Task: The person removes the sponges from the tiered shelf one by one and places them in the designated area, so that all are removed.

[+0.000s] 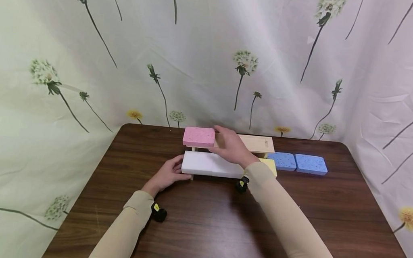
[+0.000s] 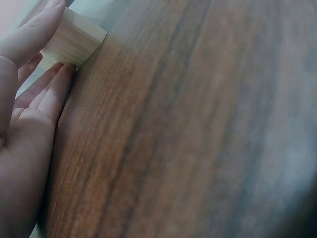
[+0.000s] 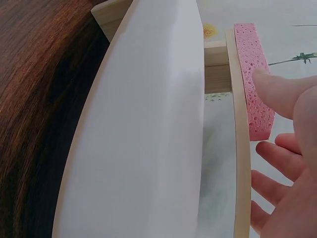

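Note:
A two-tier wooden rack (image 1: pixel 247 142) stands near the table's back edge. At the left end of its upper tier lies a pink sponge (image 1: pixel 199 136). My right hand (image 1: pixel 235 148) pinches the sponge's right end, thumb in front; in the right wrist view the other fingers (image 3: pixel 270 186) are by the upper board. Two white sponges (image 1: pixel 207 164) lie end to end on the lower tier. Beyond them is a yellow sponge (image 1: pixel 270 165), partly hidden by my right sleeve. My left hand (image 1: pixel 168 173) grips the rack's lower left end, its wooden leg (image 2: pixel 74 42) between thumb and fingers.
Two blue sponges (image 1: pixel 311 164) lie side by side to the right of the rack. A flower-printed curtain (image 1: pixel 211 64) hangs close behind the dark wooden table (image 1: pixel 198 233). Each wrist carries a small black camera (image 1: pixel 158 213).

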Demonstrator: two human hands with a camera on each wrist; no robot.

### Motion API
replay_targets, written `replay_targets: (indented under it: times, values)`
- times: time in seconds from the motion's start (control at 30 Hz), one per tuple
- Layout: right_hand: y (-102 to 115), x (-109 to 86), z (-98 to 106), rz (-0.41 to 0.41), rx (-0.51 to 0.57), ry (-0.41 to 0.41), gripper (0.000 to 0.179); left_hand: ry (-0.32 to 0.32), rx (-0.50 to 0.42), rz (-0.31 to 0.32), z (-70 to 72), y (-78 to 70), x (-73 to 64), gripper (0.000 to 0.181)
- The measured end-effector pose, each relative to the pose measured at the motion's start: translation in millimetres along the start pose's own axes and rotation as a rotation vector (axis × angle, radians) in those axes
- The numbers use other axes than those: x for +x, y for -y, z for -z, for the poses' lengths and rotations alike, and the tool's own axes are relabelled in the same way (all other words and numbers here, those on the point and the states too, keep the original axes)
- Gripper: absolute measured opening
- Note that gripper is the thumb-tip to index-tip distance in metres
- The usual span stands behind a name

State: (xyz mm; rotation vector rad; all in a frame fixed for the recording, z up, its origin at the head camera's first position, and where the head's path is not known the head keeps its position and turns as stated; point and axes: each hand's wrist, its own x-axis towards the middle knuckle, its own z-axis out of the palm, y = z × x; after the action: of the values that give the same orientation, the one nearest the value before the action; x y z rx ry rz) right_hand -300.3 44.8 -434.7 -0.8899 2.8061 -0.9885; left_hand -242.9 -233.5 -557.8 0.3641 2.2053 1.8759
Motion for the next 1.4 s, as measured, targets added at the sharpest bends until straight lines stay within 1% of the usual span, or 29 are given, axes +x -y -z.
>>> replay_targets:
  times: [0.27, 0.53, 0.8, 1.03, 1.2, 1.4]
  values:
    - [5, 4.4, -2, -0.008, -0.103, -0.004, 0.087, 0.001, -0.001, -0.003, -0.9, -0.7, 0.1, 0.084]
    - [8, 8.3, -4, -0.034, -0.152, -0.008, 0.087, 0.005, -0.006, -0.012, 0.5, -0.5, 2.4, 0.084]
    - [12, 8.7, -7, -0.045, -0.149, -0.014, 0.077, 0.009, 0.004, 0.01, 0.6, 0.7, 1.3, 0.085]
    - [13, 7.9, -6, -0.075, -0.144, -0.012, 0.078, 0.008, 0.005, -0.004, 1.4, 2.6, 2.5, 0.085]
    - [12, 7.8, -7, -0.087, -0.143, -0.013, 0.079, 0.01, 0.01, 0.006, 1.6, 1.4, 1.8, 0.086]
    - [12, 6.4, -7, -0.09, -0.105, -0.038, 0.079, 0.015, 0.01, 0.014, 1.9, -0.3, 1.5, 0.085]
